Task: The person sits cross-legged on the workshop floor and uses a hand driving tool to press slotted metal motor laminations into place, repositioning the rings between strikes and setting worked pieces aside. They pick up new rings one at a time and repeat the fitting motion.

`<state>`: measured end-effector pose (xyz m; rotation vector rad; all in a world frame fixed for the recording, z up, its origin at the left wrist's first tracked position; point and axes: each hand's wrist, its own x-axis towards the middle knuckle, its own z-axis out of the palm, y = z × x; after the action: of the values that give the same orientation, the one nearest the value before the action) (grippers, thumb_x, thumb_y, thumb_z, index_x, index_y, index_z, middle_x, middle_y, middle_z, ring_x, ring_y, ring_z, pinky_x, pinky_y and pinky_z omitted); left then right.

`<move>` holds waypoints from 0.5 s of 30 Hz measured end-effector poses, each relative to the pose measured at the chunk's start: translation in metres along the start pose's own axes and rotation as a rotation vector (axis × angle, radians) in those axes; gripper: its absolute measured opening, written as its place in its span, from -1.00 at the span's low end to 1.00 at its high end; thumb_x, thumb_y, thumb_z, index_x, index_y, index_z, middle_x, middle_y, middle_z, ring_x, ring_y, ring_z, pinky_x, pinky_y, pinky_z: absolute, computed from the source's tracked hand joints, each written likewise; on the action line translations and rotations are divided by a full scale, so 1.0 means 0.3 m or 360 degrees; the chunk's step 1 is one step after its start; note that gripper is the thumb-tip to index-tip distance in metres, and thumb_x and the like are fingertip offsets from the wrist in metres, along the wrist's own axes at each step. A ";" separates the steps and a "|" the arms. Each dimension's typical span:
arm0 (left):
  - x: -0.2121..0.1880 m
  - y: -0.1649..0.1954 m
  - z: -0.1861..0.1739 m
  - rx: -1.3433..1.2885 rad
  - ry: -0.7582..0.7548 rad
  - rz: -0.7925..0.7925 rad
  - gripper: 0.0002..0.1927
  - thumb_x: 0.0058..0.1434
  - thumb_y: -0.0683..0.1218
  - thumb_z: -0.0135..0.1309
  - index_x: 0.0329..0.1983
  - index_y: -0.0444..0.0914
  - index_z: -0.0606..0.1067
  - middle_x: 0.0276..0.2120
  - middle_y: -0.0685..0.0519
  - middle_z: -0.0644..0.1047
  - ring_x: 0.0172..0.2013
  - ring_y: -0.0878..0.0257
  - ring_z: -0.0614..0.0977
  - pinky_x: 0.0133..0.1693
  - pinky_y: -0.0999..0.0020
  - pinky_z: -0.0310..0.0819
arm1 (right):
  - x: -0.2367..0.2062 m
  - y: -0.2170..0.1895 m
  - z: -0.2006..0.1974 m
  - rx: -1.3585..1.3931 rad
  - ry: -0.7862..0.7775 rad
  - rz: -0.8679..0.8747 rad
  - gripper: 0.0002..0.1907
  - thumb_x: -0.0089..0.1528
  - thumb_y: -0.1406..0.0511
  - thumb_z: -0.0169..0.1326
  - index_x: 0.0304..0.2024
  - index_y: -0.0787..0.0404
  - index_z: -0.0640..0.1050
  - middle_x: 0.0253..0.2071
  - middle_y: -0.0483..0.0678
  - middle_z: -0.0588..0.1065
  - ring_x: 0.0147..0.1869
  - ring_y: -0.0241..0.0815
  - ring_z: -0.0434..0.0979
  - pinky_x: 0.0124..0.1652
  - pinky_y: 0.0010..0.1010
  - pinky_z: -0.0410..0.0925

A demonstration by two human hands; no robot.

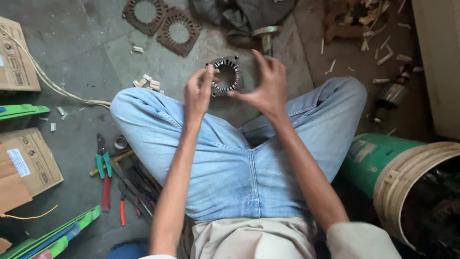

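Head view: slotted metal ring (225, 76) held upright above the floor (86, 72) beyond the knees, left hand (199, 91) pinching its left rim, right hand (266, 81) fingers (258, 60) spread, touching its right rim; both equally near.

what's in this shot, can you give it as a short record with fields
setting: person sitting cross-legged on a concrete floor
left hand: pinching the rim of a slotted metal ring
right hand: fingers spread on the ring's other side
floor ahead: two rusty slotted rings
by left knee: pliers
right side: green bucket
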<state>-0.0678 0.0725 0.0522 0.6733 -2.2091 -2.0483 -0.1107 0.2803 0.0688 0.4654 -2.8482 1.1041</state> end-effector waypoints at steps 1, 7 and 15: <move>-0.004 -0.010 0.013 -0.0133 -0.0063 -0.0102 -0.53 0.41 0.12 0.14 0.06 -0.39 0.59 -0.17 -0.06 0.61 -0.16 0.19 0.62 -0.10 0.22 0.57 | 0.018 -0.026 0.027 -0.0204 -0.0042 0.0018 0.26 -0.27 -0.17 0.55 0.37 0.21 0.38 0.18 0.17 0.38 0.29 0.22 0.32 0.25 0.00 0.25; -0.043 -0.011 0.043 0.0608 0.0215 0.0264 -0.62 0.24 0.02 0.23 0.02 -0.27 0.52 -0.25 -0.05 0.59 -0.30 0.13 0.66 -0.22 0.20 0.55 | 0.037 -0.002 0.119 -0.0241 -0.0222 -0.0087 0.40 -0.45 -0.14 0.55 0.31 0.35 0.33 0.22 0.28 0.33 0.30 0.31 0.25 0.20 0.05 0.18; -0.057 0.023 0.048 0.0804 0.0110 0.0044 -0.64 0.29 0.12 0.19 -0.12 -0.28 0.55 -0.30 -0.12 0.63 -0.26 -0.03 0.69 -0.22 0.09 0.50 | -0.009 0.017 0.125 -0.0311 -0.0245 -0.0019 0.21 -0.29 -0.09 0.55 0.29 0.32 0.41 0.10 0.16 0.41 0.21 0.21 0.38 0.17 -0.01 0.32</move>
<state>-0.0590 0.0922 0.0614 0.7218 -2.6923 -1.4254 -0.1075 0.2595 0.0373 0.5756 -3.0400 0.8092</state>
